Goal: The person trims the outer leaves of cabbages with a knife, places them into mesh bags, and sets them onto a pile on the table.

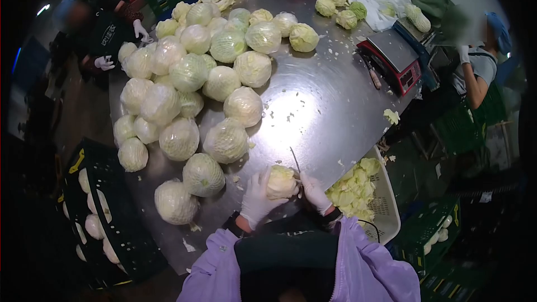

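My gloved left hand (260, 198) is closed around the left side of a pale, peeled cabbage (281, 183) at the near edge of the metal table (313, 117). In my gloved right hand (315, 193) is a knife (295, 160), its thin dark blade pointing up and away from me beside the cabbage. The knife's handle is mostly hidden by my fingers. Left of my hands lie two wrapped cabbages, one (203, 175) a little behind the other (176, 202).
Many wrapped cabbages (189, 72) pile up on the left. A white basket (386, 207) of cabbage leaves (355, 190) stands right of me. Red scales (400, 59) and another knife (373, 75) lie on the right. Green crates (120, 218) flank the table; other people work around it.
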### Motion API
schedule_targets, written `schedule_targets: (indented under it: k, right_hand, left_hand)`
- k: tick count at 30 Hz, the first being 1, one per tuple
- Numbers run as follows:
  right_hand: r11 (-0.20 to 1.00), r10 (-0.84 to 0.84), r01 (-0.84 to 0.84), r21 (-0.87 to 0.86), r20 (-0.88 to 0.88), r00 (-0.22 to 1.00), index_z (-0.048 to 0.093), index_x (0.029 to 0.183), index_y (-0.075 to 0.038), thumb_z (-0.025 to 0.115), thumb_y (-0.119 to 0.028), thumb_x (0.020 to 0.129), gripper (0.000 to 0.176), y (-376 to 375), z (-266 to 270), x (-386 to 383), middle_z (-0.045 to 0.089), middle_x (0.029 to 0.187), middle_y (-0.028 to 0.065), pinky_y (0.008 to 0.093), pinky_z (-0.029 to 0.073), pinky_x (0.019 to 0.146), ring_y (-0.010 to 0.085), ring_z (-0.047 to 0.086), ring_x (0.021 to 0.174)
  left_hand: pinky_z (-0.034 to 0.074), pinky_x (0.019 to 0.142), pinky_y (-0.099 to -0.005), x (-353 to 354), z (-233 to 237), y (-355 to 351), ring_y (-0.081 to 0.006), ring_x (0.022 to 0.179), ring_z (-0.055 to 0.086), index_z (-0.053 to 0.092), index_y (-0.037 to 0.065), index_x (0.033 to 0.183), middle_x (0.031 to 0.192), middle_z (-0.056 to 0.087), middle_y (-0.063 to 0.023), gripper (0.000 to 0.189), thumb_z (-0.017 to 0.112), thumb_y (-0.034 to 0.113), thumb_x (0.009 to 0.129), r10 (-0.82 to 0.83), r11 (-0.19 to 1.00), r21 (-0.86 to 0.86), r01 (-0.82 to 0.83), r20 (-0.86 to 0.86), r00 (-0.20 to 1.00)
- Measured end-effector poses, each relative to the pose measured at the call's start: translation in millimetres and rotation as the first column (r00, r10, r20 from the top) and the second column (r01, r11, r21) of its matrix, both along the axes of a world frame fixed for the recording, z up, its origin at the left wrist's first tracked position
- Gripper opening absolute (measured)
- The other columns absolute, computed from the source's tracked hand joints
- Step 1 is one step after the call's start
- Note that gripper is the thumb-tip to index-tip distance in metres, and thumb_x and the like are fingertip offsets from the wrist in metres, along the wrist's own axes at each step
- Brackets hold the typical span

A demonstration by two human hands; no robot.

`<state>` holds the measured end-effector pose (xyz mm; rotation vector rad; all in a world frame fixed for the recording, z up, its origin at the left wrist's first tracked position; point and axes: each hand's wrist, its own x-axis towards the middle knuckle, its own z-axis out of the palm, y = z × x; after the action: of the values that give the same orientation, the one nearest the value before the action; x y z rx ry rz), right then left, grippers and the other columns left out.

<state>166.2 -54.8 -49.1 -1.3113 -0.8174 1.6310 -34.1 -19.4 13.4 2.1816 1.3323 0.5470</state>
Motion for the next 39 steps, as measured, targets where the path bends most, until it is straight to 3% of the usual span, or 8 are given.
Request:
schedule_targets:
  k: [6, 9, 13, 19, 28, 30, 34, 39]
  right_hand:
    - [0.987, -0.002, -0.069, 0.147, 0.435, 0.9, 0.044, 0.137, -0.002, 0.044, -0.03, 0.1, 0.046, 9, 41, -17, 0.065, 0.107, 0.0144, 0.0286, 0.05, 0.065, 0.0171, 0.062, 0.072]
    - [0.87, -0.139, -0.305, 0.387, 0.786, 0.602, 0.033, 0.142, -0.003, 0.051, -0.026, 0.094, 0.056, 2, 38, -31, 0.051, 0.129, 0.0259, 0.0425, 0.049, 0.083, 0.0408, 0.057, 0.106]
    - [0.93, 0.02, -0.3, 0.214, 0.784, 0.621, 0.03, 0.143, 0.0, 0.051, -0.023, 0.095, 0.058, 8, 50, -33, 0.059, 0.114, 0.0261, 0.041, 0.048, 0.083, 0.0393, 0.06, 0.101]
    - [0.916, -0.059, -0.285, 0.283, 0.797, 0.602, 0.044, 0.134, -0.007, 0.051, -0.027, 0.093, 0.046, 10, 30, -33, 0.057, 0.118, 0.0229, 0.044, 0.05, 0.078, 0.0391, 0.06, 0.099]
    - [0.937, -0.22, -0.074, 0.342, 0.74, 0.636, 0.056, 0.114, -0.01, 0.046, -0.028, 0.098, 0.026, 34, 8, -7, 0.065, 0.079, 0.0183, 0.043, 0.05, 0.064, 0.0355, 0.064, 0.069]
    - [0.998, -0.044, 0.055, -0.004, 0.554, 0.831, 0.057, 0.104, -0.009, 0.043, -0.03, 0.1, 0.026, 37, 0, 3, 0.06, 0.063, 0.0137, 0.0379, 0.047, 0.051, 0.0252, 0.059, 0.05]
    - [0.993, -0.104, 0.118, -0.009, 0.408, 0.907, 0.055, 0.094, -0.006, 0.041, -0.032, 0.101, 0.031, 37, -7, 9, 0.054, 0.056, 0.0038, 0.0273, 0.039, 0.041, 0.0122, 0.048, 0.042]
    - [0.996, -0.076, 0.085, -0.032, 0.216, 0.973, 0.023, 0.147, -0.009, 0.046, -0.029, 0.099, 0.057, 28, 22, 8, 0.063, 0.075, 0.0091, 0.0274, 0.047, 0.049, 0.0156, 0.056, 0.052]
  left_hand:
    - [0.049, 0.086, -0.0414, -11, -3, 6, -0.0348, 0.107, 0.053, 0.035, 0.004, 0.137, 0.118, 0.045, -0.0179, 0.098, 0.084, 0.041, 0.061, 0.122, 0.991, -0.075, -0.113, 0.128, 0.984]
    - [0.048, 0.087, -0.0418, -8, -9, 6, -0.035, 0.111, 0.052, 0.033, 0.002, 0.137, 0.123, 0.045, -0.019, 0.099, 0.084, 0.041, 0.061, 0.14, 0.987, -0.1, -0.127, 0.134, 0.981]
    - [0.048, 0.088, -0.0423, -8, -11, 11, -0.0358, 0.113, 0.052, 0.033, 0.0, 0.136, 0.126, 0.044, -0.0199, 0.099, 0.084, 0.04, 0.061, 0.136, 0.986, -0.115, -0.124, 0.111, 0.984]
    - [0.048, 0.088, -0.0425, -5, -17, 9, -0.0362, 0.112, 0.052, 0.035, 0.0, 0.133, 0.124, 0.045, -0.0202, 0.096, 0.084, 0.04, 0.061, 0.093, 0.996, -0.022, -0.09, 0.148, 0.985]
    - [0.048, 0.087, -0.042, -8, -7, 9, -0.036, 0.106, 0.054, 0.036, 0.001, 0.132, 0.12, 0.048, -0.0188, 0.095, 0.085, 0.039, 0.06, 0.043, 0.999, -0.026, -0.041, 0.07, 0.997]
    - [0.047, 0.091, -0.0393, -25, -13, 10, -0.0309, 0.109, 0.054, 0.038, 0.001, 0.131, 0.122, 0.049, -0.0164, 0.092, 0.087, 0.033, 0.061, 0.015, 0.993, -0.118, 0.013, 0.238, 0.971]
    - [0.041, 0.101, -0.0373, -61, -42, 6, -0.0251, 0.12, 0.049, 0.033, 0.002, 0.135, 0.128, 0.047, -0.0146, 0.095, 0.088, 0.02, 0.06, 0.12, 0.89, -0.434, 0.142, 0.523, 0.844]
    - [0.041, 0.102, -0.0368, -61, -63, -2, -0.0249, 0.121, 0.045, 0.023, 0.002, 0.137, 0.13, 0.041, -0.0152, 0.097, 0.087, 0.014, 0.064, 0.342, 0.896, -0.444, -0.015, 0.668, 0.661]
